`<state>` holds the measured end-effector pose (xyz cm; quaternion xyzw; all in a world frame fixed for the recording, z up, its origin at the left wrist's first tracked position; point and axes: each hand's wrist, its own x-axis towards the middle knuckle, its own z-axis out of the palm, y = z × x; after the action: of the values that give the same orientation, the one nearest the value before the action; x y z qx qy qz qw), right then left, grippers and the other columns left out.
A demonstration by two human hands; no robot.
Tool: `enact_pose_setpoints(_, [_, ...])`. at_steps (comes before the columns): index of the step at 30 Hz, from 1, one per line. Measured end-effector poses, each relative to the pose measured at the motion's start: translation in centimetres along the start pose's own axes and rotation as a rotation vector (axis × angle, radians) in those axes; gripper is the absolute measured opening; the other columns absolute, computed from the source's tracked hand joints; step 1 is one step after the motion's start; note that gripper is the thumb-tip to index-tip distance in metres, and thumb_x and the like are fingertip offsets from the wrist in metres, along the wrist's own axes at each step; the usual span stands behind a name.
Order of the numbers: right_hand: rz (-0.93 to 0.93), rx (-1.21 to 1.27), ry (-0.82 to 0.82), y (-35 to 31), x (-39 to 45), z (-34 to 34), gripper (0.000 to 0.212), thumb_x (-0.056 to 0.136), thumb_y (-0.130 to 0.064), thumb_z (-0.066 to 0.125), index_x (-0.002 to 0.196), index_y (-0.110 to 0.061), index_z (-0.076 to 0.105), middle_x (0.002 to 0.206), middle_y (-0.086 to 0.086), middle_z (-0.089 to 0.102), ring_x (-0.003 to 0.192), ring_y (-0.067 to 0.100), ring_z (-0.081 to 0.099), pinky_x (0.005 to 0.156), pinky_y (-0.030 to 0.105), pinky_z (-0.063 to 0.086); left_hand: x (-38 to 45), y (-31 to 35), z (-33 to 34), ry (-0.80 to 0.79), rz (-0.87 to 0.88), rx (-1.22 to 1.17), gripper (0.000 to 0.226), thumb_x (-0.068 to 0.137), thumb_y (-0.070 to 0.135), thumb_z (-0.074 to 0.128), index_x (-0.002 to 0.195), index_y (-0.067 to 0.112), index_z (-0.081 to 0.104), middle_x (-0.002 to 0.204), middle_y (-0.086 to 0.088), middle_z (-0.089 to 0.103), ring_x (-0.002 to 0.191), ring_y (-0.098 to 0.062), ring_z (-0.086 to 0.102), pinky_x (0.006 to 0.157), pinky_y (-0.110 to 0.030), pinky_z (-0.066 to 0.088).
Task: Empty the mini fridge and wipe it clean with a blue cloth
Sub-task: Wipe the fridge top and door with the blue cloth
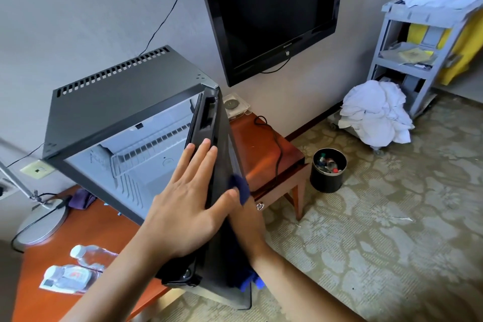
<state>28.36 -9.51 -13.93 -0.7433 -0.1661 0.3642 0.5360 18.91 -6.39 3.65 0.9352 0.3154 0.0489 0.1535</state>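
The mini fridge (122,102) stands on a wooden desk (47,298) at centre left of the frame, its back close to the wall. The fridge door (222,165) is swung open and is seen edge-on, running from the hinge corner at centre frame down to the lower centre, where its bottom corner overhangs the desk's front edge.

The left hand (188,206) lies flat with fingers spread wide against the inner face of the door, fingertips at the door's top rim. The right hand (248,225) is on the outer face of the door, pressing the blue cloth (239,188) against it; the cloth shows above the fingers and again below the wrist. How far the right fingers are curled cannot be told.

The fridge interior is white, with a wire shelf (146,149) across the back. Two water bottles (78,266) lie on the desk at lower left, near a lamp base (39,227).

To the right of the door, a lower side table (264,154) carries a black cable. Beyond it, carpet (366,230) is open across the lower right, up to a black bin (328,170), a pile of white linen (373,112) and a grey cart (418,42). A television (269,8) hangs on the wall above.
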Motion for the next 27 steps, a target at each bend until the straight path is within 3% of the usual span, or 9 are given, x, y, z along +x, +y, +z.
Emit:
enact_pose_setpoints(4, [0.273, -0.074, -0.087, 9.6, 2.7, 1.1, 0.047, 0.107, -0.045, 0.034, 0.15, -0.03, 0.046, 0.142, 0.009, 0.059, 0.128, 0.028, 0.056, 0.101, 0.029, 0.039, 0.1, -0.2, 0.2, -0.015, -0.022, 0.023, 0.084, 0.085, 0.042, 0.035, 0.161, 0.044, 0.0, 0.158, 0.041, -0.02, 0.144, 0.014, -0.028, 0.115, -0.047, 0.04])
enact_pose_setpoints(7, [0.383, -0.088, -0.149, 13.1, 2.9, 1.9, 0.05, 0.108, -0.041, 0.033, 0.156, -0.027, 0.038, 0.15, 0.011, 0.052, 0.136, 0.029, 0.051, 0.108, 0.029, 0.035, 0.2, -0.9, 0.2, -0.015, -0.01, 0.005, 0.085, 0.086, 0.031, 0.04, 0.161, 0.044, 0.002, 0.158, 0.042, -0.019, 0.144, 0.015, -0.026, 0.115, -0.044, 0.037])
enact_pose_setpoints(11, [0.393, -0.076, -0.143, 11.8, 2.1, 1.6, 0.048, 0.11, -0.035, 0.032, 0.156, -0.021, 0.038, 0.153, 0.012, 0.049, 0.139, 0.028, 0.047, 0.111, 0.029, 0.034, 0.2, -1.2, 0.3, 0.01, 0.011, -0.023, 0.087, 0.091, 0.021, 0.05, 0.161, 0.044, 0.005, 0.158, 0.043, -0.016, 0.144, 0.015, -0.024, 0.113, -0.035, 0.034])
enact_pose_setpoints(14, [0.295, -0.078, -0.088, 6.8, 0.6, 0.7, 0.048, 0.107, -0.044, 0.033, 0.149, -0.025, 0.047, 0.141, 0.012, 0.059, 0.129, 0.029, 0.056, 0.107, 0.033, 0.041, 0.3, -1.2, 0.5, 0.014, 0.014, -0.045, 0.088, 0.092, 0.017, 0.053, 0.161, 0.045, 0.006, 0.158, 0.044, -0.015, 0.144, 0.017, -0.023, 0.114, -0.032, 0.03])
enact_pose_setpoints(16, [0.141, -0.072, -0.053, 1.7, -0.8, -0.1, 0.048, 0.103, -0.056, 0.033, 0.142, -0.034, 0.049, 0.134, 0.006, 0.064, 0.123, 0.028, 0.06, 0.102, 0.036, 0.045, 0.4, -1.2, 0.4, 0.009, 0.004, -0.079, 0.081, 0.094, 0.024, 0.05, 0.16, 0.047, 0.009, 0.157, 0.046, -0.012, 0.143, 0.019, -0.021, 0.115, -0.03, 0.025])
enact_pose_setpoints(18, [-0.037, -0.047, -0.013, -3.6, -1.7, -0.9, 0.053, 0.099, -0.064, 0.033, 0.139, -0.034, 0.051, 0.13, 0.001, 0.067, 0.12, 0.027, 0.063, 0.1, 0.038, 0.048, 0.4, -1.1, 0.4, 0.009, -0.007, -0.16, 0.07, 0.094, 0.043, 0.037, 0.159, 0.048, 0.014, 0.156, 0.048, -0.008, 0.142, 0.022, -0.018, 0.115, -0.027, 0.017])
enact_pose_setpoints(20, [-0.167, 0.004, 0.033, -8.0, -2.1, -1.8, 0.051, 0.097, -0.067, 0.035, 0.126, -0.032, 0.058, 0.117, -0.001, 0.071, 0.108, 0.025, 0.066, 0.093, 0.038, 0.05, 0.3, -0.6, 0.4, 0.021, -0.012, -0.247, 0.072, 0.088, 0.059, 0.022, 0.158, 0.047, 0.018, 0.157, 0.046, -0.003, 0.143, 0.022, -0.015, 0.118, -0.027, 0.01])
enact_pose_setpoints(23, [-0.19, 0.048, 0.04, -10.4, -1.7, -2.7, 0.048, 0.096, -0.067, 0.036, 0.11, -0.029, 0.062, 0.099, -0.005, 0.071, 0.092, 0.021, 0.064, 0.083, 0.035, 0.048, 0.0, 0.1, 0.6, 0.041, -0.019, -0.277, 0.076, 0.085, 0.07, 0.014, 0.158, 0.046, 0.018, 0.159, 0.043, -0.001, 0.144, 0.021, -0.015, 0.122, -0.033, 0.009])
enact_pose_setpoints(27, [-0.069, 0.017, 0.061, -5.3, 1.7, -1.7, 0.053, 0.097, -0.064, 0.038, 0.125, -0.028, 0.064, 0.115, 0.004, 0.072, 0.109, 0.027, 0.067, 0.093, 0.035, 0.048, 0.0, 0.6, 0.6, 0.046, -0.032, -0.239, 0.077, 0.086, 0.072, 0.014, 0.158, 0.048, 0.016, 0.157, 0.046, -0.004, 0.143, 0.021, -0.017, 0.117, -0.034, 0.015])
